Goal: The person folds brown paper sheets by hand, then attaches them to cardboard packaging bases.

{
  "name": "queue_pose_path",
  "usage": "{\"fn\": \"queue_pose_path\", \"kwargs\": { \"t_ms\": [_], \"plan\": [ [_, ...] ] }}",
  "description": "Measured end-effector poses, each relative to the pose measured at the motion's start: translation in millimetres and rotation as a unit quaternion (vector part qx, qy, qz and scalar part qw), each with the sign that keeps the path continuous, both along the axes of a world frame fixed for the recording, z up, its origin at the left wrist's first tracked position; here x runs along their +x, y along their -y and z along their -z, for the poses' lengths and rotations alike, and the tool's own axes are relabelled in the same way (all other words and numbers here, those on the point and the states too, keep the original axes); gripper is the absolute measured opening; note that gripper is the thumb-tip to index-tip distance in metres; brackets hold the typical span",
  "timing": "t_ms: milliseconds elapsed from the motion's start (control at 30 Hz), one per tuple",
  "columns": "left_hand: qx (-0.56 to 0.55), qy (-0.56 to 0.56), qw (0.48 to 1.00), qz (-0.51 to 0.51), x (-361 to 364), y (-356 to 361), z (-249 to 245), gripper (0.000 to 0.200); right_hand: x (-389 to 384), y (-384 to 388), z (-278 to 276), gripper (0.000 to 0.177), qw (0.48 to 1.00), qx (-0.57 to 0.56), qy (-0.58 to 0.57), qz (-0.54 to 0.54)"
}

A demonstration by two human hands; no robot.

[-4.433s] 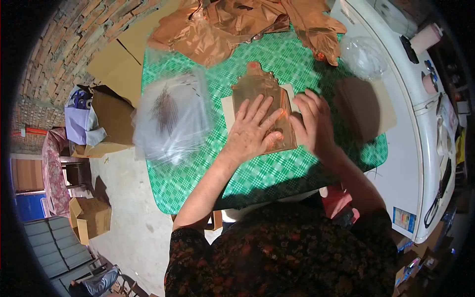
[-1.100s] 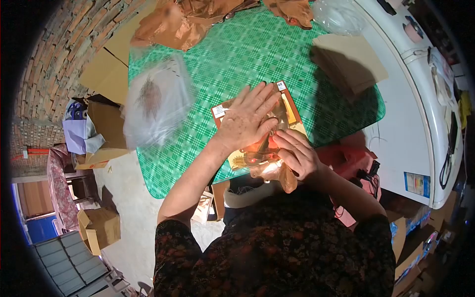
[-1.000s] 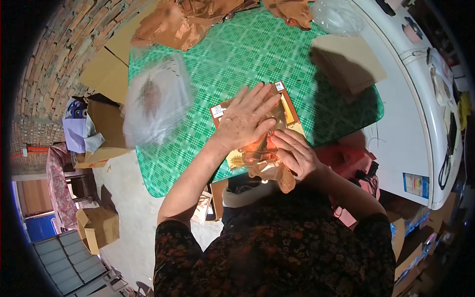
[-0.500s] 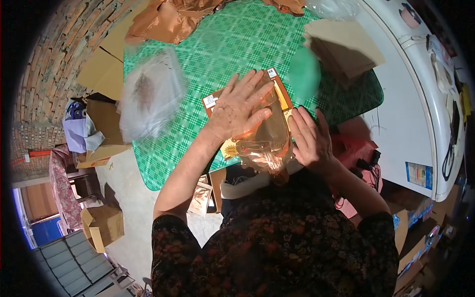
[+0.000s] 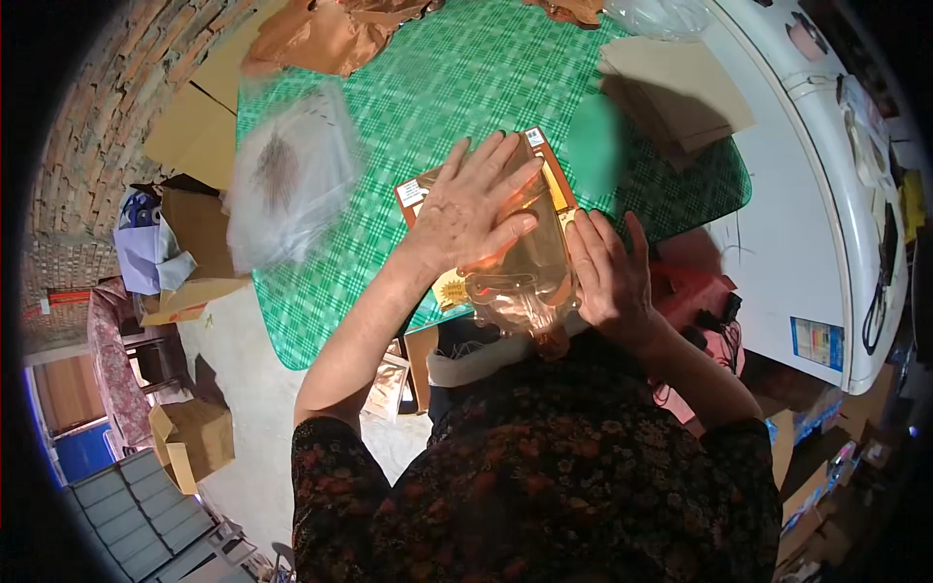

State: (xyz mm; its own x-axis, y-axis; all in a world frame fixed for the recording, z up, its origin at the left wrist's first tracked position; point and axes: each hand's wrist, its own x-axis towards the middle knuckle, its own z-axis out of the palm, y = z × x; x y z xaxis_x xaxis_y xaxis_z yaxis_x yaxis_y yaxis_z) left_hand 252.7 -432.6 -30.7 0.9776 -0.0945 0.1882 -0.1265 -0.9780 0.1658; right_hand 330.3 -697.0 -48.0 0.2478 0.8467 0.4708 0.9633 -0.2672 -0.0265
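A copper-coloured foil balloon (image 5: 539, 257), flat and folded, lies over a printed card (image 5: 559, 189) at the table's near edge. My left hand (image 5: 466, 209) rests flat on the foil with its fingers spread, covering much of the card's middle. Along the right side of the foil, my right hand (image 5: 609, 277) is stretched out, fingertips near the card's edge. Towards my body, the crinkled end of the foil hangs past the tabletop. Yellow print shows on the card at the lower left.
The table has a green checked cloth (image 5: 428, 87). Clear plastic bags (image 5: 296, 185) lie at its left, brown paper sheets (image 5: 671, 92) at its right and copper foil sheets (image 5: 326, 34) at the back. An open carton (image 5: 199, 228) stands left; a white fridge (image 5: 777, 253) stands right.
Both hands keep almost the same places on and beside the foil. The whole view has shifted slightly.
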Motion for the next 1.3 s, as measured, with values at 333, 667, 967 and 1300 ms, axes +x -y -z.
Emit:
{"fn": "queue_pose_path", "kwargs": {
  "t_ms": [333, 667, 967, 1300],
  "plan": [
    [0.004, 0.009, 1.0, 0.005, -1.4, 2.0, 1.5, 0.076, 0.0, -0.6, 0.8, 0.062, 1.0, 0.014, 0.019, -0.007],
    [0.029, 0.012, 0.999, -0.008, -3.1, 4.3, 5.3, 0.076, 1.9, -1.1, 2.1, 0.061, 1.0, 0.005, 0.008, -0.009],
    [0.002, 0.024, 1.0, 0.003, -3.6, 5.6, 4.5, 0.076, 13.3, 12.0, 0.7, 0.079, 0.996, -0.019, -0.059, -0.057],
    [-0.008, 0.018, 1.0, 0.019, -5.5, 4.0, 3.7, 0.068, 15.7, -16.0, -0.1, 0.039, 0.976, 0.03, -0.013, -0.214]
  ]
}}
